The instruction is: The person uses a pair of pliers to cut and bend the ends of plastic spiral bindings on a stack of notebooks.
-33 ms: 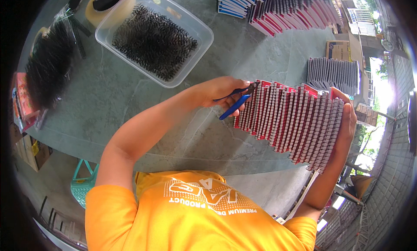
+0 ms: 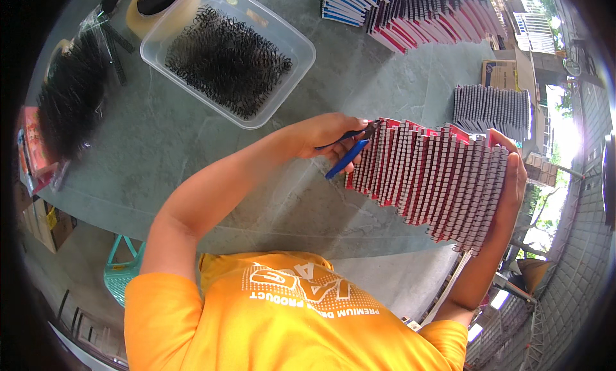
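In my left hand [image 2: 333, 137] is a pair of pliers with blue handles [image 2: 346, 159], fingers wrapped round it. Its dark jaws meet the upper left end of a long row of spiral notebooks [image 2: 430, 178]. These have red covers and pale wire bindings that face up. At the opposite end of the row, my right hand [image 2: 512, 172] is closed around the outermost notebooks, its fingers partly hidden behind them. The row slants down to the right, between my two hands. The exact spot the jaws touch is too small to make out.
A clear plastic tub [image 2: 151, 47] of black wire coils stands on the grey-green table [image 2: 269, 207]. Beside it are a tape roll [image 2: 133, 18] and bagged black coils [image 2: 74, 95]. More notebooks [image 2: 436, 18] stand at the far right, with another bound stack [image 2: 491, 111] nearer.
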Tool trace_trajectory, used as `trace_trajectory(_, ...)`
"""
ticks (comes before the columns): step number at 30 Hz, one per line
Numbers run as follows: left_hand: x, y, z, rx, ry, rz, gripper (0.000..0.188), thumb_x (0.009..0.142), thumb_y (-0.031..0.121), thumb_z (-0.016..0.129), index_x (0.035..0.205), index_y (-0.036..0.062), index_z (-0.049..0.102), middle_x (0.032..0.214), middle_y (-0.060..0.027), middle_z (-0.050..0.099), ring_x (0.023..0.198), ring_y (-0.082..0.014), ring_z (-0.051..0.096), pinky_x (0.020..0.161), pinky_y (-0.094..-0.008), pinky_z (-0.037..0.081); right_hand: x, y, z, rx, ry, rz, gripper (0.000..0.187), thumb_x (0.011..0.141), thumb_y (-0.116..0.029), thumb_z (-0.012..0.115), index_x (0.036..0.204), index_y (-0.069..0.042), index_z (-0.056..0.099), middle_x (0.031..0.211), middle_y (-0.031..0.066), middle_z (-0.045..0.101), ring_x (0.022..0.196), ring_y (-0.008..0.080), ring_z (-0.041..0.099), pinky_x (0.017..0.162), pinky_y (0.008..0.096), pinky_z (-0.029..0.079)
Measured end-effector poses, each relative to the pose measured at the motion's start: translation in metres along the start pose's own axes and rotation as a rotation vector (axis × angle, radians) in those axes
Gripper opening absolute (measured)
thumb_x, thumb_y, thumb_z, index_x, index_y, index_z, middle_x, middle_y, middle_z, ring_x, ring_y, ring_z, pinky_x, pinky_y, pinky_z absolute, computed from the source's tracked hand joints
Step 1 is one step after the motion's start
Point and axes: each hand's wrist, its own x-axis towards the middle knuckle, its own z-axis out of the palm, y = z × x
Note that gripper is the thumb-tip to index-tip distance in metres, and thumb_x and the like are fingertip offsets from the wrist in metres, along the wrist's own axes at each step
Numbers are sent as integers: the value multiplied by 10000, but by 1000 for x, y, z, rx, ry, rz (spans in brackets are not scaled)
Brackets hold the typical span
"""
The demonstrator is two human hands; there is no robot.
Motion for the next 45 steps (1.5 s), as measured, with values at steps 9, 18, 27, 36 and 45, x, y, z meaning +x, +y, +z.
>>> trace_trajectory(9, -1, -11, 1, -91, -42, -39, 432, 937, 406, 322, 975, 28, 529, 875, -169, 612, 773, -279, 632, 708, -398, 504, -4, -6, 8, 162, 36, 35, 606, 873, -524, 457, 1121, 19, 563, 863, 46, 626, 746, 96, 588, 681, 212, 472)
trace_trajectory(18, 2, -29, 29, 1153, 668, 545, 387, 943, 341, 336, 929, -18, 481, 707, -150, 537, 617, -247, 591, 580, -389, 459, -2, -4, 4, 190, 4, 54, 616, 869, -530, 463, 1127, 21, 562, 895, 60, 617, 794, 110, 578, 721, 234, 461)
trace_trajectory(27, -9, 3, 7, 15, 34, 26, 431, 937, 404, 351, 987, 22, 543, 877, -163, 627, 768, -263, 648, 712, -381, 520, 1, 4, -3, 60, 12, 40, 644, 860, -573, 425, 1132, -10, 581, 972, 87, 612, 859, 140, 575, 788, 265, 448)
trace_trajectory(36, 1, 4, -9, -257, -141, -50, 424, 950, 367, 336, 995, 1, 546, 834, -163, 628, 710, -261, 641, 668, -392, 513, 1, 8, -5, 45, 8, 21, 655, 860, -583, 413, 1135, -12, 579, 983, 87, 613, 858, 133, 575, 775, 260, 450)
trace_trajectory(45, -5, -9, 26, 901, 464, 427, 431, 952, 371, 315, 902, -1, 527, 743, -119, 595, 678, -203, 623, 606, -353, 479, -1, 2, 0, 58, 3, 55, 646, 868, -576, 414, 1139, -12, 574, 949, 69, 609, 828, 108, 568, 751, 239, 444)
